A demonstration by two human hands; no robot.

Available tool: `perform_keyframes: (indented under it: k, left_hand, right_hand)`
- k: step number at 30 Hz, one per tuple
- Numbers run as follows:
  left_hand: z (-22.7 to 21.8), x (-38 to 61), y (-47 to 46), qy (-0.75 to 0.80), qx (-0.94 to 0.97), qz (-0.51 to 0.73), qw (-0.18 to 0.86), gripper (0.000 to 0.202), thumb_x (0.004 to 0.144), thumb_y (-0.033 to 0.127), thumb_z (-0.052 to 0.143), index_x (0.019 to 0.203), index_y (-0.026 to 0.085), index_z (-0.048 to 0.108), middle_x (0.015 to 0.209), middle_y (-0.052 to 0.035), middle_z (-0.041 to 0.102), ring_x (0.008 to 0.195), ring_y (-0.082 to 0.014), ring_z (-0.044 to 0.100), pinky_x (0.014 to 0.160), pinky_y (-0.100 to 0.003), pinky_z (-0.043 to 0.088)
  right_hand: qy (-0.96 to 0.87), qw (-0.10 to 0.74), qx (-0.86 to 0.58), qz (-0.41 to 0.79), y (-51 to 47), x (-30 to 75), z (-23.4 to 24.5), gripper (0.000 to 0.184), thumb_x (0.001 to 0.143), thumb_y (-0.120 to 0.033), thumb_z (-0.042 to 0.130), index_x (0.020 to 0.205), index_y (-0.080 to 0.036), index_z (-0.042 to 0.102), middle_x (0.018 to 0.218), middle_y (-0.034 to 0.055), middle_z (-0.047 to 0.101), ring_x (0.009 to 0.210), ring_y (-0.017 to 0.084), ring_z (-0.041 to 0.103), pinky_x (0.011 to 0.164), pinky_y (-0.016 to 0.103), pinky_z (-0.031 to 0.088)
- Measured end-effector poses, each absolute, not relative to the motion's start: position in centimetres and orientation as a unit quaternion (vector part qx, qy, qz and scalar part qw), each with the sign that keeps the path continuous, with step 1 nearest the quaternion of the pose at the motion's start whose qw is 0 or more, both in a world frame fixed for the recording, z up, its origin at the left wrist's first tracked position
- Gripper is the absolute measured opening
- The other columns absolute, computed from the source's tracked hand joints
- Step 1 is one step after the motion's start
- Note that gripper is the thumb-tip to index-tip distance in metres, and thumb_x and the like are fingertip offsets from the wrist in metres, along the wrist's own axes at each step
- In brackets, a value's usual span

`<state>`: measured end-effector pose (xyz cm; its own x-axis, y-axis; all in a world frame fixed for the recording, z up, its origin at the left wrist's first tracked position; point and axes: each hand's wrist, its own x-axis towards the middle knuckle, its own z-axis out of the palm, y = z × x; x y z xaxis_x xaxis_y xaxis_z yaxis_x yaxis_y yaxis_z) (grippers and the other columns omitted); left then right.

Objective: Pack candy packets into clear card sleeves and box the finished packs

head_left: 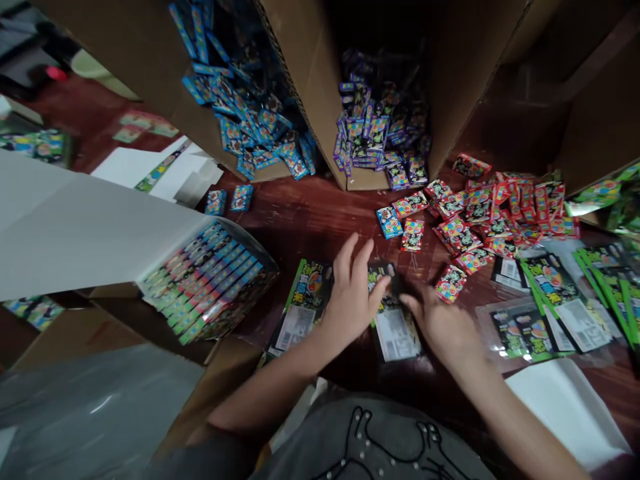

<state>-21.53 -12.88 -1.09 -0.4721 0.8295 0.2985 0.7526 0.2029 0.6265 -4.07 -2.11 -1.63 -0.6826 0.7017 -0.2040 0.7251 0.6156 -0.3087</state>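
My left hand (353, 287) lies on a black and green printed bag (395, 327) on the dark red floor, fingers spread, thumb on the bag's top. My right hand (440, 320) is curled at the bag's right edge, fingers pinched on it. A second bag of the same kind (303, 307) lies just left. Small red packets (453, 283) lie scattered beyond my right hand, with a blue one (389, 222) among them.
Open cardboard boxes hold blue packets (250, 120) and purple packets (375, 133) at the back. A white display box (210, 280) filled with packets stands at the left. More bags (555, 300) and a clear sleeve lie at the right. White sheets (565, 407) lie nearby.
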Motion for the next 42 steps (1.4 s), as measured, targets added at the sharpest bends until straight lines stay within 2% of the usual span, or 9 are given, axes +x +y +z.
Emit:
perform_keyframes:
  k: [4,7,13,17,22,28,32,35,42]
  left_hand:
    - [-1.5,-26.2,-5.6,0.805,0.509,0.297,0.072,0.089,0.088,0.027,0.081,0.161,0.014,0.033,0.168,-0.0274,0.032,0.157,-0.0476,0.031,0.129,-0.066,0.025]
    - [-2.8,-28.2,-0.2,0.82,0.489,0.265,0.133,0.121,0.064,0.027,0.099,0.163,0.012,0.031,0.167,-0.0298,0.035,0.154,-0.0516,0.032,0.126,-0.065,0.029]
    - [-3.4,-29.3,3.4,0.813,0.529,0.174,0.171,0.115,0.063,0.022,0.093,0.162,0.009,0.035,0.146,-0.0262,0.057,0.138,-0.0488,0.048,0.117,-0.065,0.038]
    - [-2.0,-28.6,0.5,0.783,0.541,0.262,0.158,0.113,0.066,0.018,0.085,0.166,0.018,0.032,0.141,-0.0181,0.053,0.133,-0.0416,0.053,0.119,-0.061,0.041]
    - [-0.2,-24.4,-6.5,0.678,0.565,0.412,0.226,0.084,0.075,0.016,0.077,0.153,0.027,0.046,0.148,-0.0124,0.045,0.136,-0.0292,0.056,0.115,-0.045,0.052]
    - [-2.3,-16.9,-12.3,0.612,0.619,0.435,0.231,0.06,0.077,0.035,0.091,0.123,0.024,0.053,0.138,-0.013,0.054,0.134,-0.0306,0.06,0.113,-0.049,0.055]
    - [-4.2,-14.4,-12.4,0.578,0.714,0.311,0.244,0.035,0.089,0.031,0.078,0.118,0.022,0.06,0.148,-0.0151,0.055,0.149,-0.034,0.05,0.124,-0.056,0.044]
    - [-4.1,-14.3,-12.3,0.596,0.742,0.225,0.208,0.03,0.088,0.029,0.078,0.114,0.022,0.065,0.156,-0.0147,0.055,0.153,-0.0382,0.043,0.127,-0.063,0.033]
    - [-2.3,-14.9,-13.6,0.663,0.723,0.142,0.136,0.068,0.085,0.034,0.079,0.145,0.014,0.055,0.146,-0.019,0.059,0.13,-0.0381,0.056,0.113,-0.054,0.041]
  right_hand:
    - [0.952,-0.143,0.267,-0.043,8.1,-11.4,1.7,0.05,0.107,-0.052,0.049,0.136,-0.015,0.064,0.118,0.023,0.075,0.108,0.036,0.071,0.083,0.045,0.056]
    - [0.97,-0.067,0.233,-0.015,14.9,-18.5,1.4,0.052,0.097,-0.034,0.066,0.143,-0.011,0.061,0.144,0.0263,0.064,0.133,0.042,0.056,0.099,0.056,0.053]
    - [0.971,0.019,0.235,-0.034,18.8,-24.9,-0.2,0.034,0.092,-0.025,0.064,0.116,-0.003,0.074,0.113,0.0293,0.076,0.118,0.041,0.064,0.093,0.05,0.051]
    - [0.962,-0.07,0.257,-0.064,17.7,-20.7,1.7,0.049,0.1,-0.028,0.047,0.141,-0.006,0.062,0.12,0.0263,0.075,0.114,0.038,0.068,0.094,0.051,0.05]
    - [0.816,-0.285,0.315,-0.391,10.5,-6.2,2.1,0.035,0.097,-0.042,0.062,0.126,-0.024,0.071,0.121,0.0085,0.078,0.106,0.027,0.074,0.098,0.045,0.059]
    - [0.484,-0.23,0.535,-0.653,-4.4,7.8,-2.3,0.043,0.083,-0.061,0.081,0.1,-0.027,0.061,0.088,0.0008,0.073,0.074,0.021,0.075,0.075,0.043,0.067]
    - [0.67,-0.115,0.558,-0.475,-7.5,11.0,-3.1,0.058,0.085,-0.071,0.074,0.114,-0.022,0.064,0.105,0.0122,0.072,0.079,0.028,0.074,0.07,0.05,0.066]
    - [0.843,-0.099,0.448,-0.281,-6.2,11.9,-2.6,0.067,0.093,-0.058,0.072,0.146,-0.021,0.055,0.142,0.0214,0.062,0.124,0.038,0.066,0.101,0.06,0.059]
    - [0.947,-0.013,0.238,-0.215,-2.8,9.1,-3.6,0.101,0.09,-0.042,0.076,0.17,-0.014,0.021,0.153,0.0218,0.056,0.138,0.04,0.05,0.111,0.059,0.048]
